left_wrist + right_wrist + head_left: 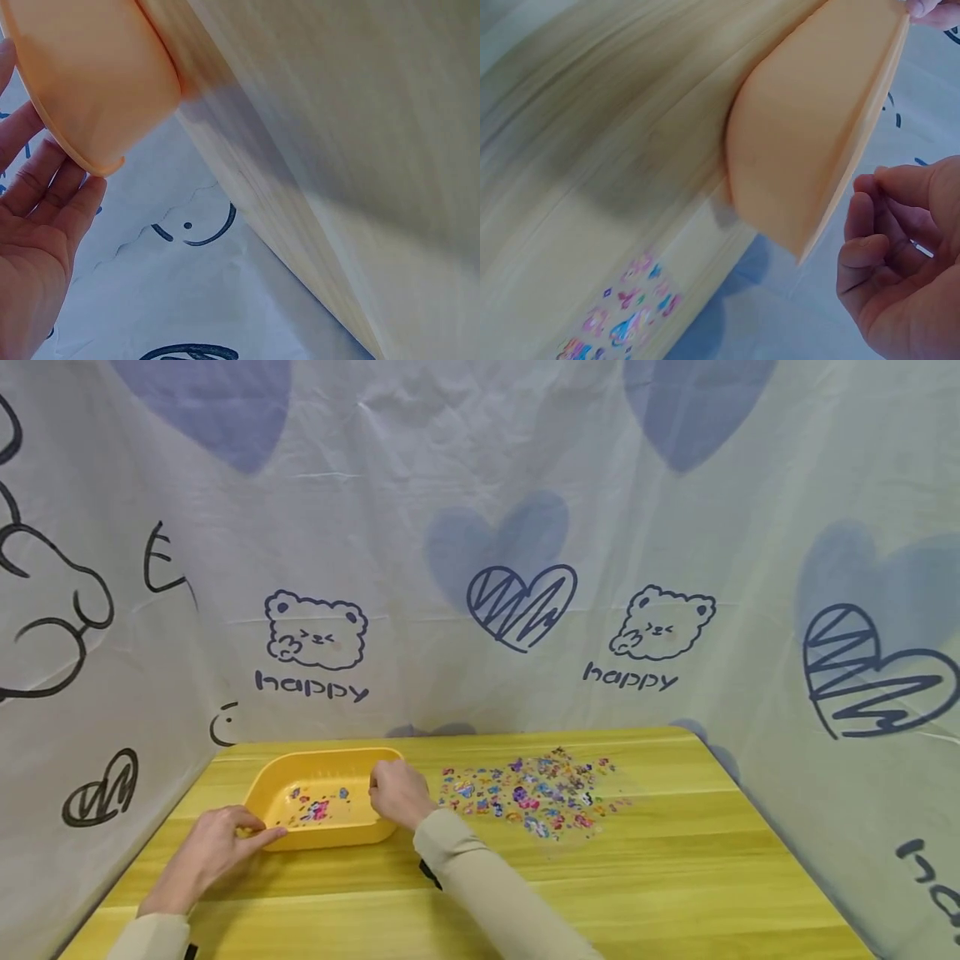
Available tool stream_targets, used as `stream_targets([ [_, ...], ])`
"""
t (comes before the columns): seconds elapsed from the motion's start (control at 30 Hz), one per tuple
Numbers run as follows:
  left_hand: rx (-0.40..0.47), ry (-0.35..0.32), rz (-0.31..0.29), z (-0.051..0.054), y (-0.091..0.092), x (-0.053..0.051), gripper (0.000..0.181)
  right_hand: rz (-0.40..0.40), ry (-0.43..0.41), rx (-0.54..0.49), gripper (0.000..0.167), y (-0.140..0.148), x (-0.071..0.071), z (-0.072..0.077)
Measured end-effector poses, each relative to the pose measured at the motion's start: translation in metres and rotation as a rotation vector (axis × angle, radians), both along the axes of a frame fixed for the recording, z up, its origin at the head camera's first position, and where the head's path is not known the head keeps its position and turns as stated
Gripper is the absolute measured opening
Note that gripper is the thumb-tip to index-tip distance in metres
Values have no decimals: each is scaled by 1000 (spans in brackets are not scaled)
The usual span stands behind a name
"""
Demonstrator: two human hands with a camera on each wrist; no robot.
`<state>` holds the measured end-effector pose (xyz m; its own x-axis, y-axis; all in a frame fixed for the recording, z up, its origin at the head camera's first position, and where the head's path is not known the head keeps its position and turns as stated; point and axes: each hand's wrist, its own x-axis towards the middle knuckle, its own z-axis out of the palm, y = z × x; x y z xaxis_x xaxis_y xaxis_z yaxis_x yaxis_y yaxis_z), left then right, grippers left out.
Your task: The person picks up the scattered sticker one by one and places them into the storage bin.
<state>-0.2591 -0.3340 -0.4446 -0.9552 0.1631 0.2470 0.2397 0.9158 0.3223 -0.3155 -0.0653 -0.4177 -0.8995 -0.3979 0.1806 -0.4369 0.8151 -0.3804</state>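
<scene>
A yellow plastic basin [330, 837] stands on the left part of the table, with several small colourful stickers [318, 810] on its floor. My left hand [213, 852] holds the basin's near left corner, its thumb along the front rim. Seen from the left wrist, the fingers [88, 196] bear on the rim from outside. Over the basin's right end is my right hand [401, 793], fingers curled and thumb tip meeting the index finger. In the right wrist view this hand [900, 255] appears apart from the basin wall [787, 142]; nothing shows between its fingertips.
Right of the basin, many small bright stickers [525, 793] lie spread on the yellow wood-grain table [675, 860], some on clear film. A white cloth [420, 460] printed with hearts and bears hangs behind the table and along both sides.
</scene>
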Motion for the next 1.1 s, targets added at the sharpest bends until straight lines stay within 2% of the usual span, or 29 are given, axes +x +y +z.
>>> stream_targets([
  [0.23,7,5,0,-2,1,-1,46,-7,42,-37,26,20,-3,-4],
  [0.37,-5,32,-5,-3,1,-1,45,-1,79,-56,21,33,-4,-7],
  [0.57,-25,101,-12,-5,1,-3,42,-14,50,-118,24,60,-6,-11],
  [0.73,-36,123,-21,-4,2,-4,40,-36,15,-154,20,87,-6,-19],
  [0.93,-14,36,20,-2,3,-3,49,-57,-12,-180,20,129,-8,-32],
  [1.1,-9,23,24,-2,3,-4,51,-94,-11,-173,20,164,-11,-42],
])
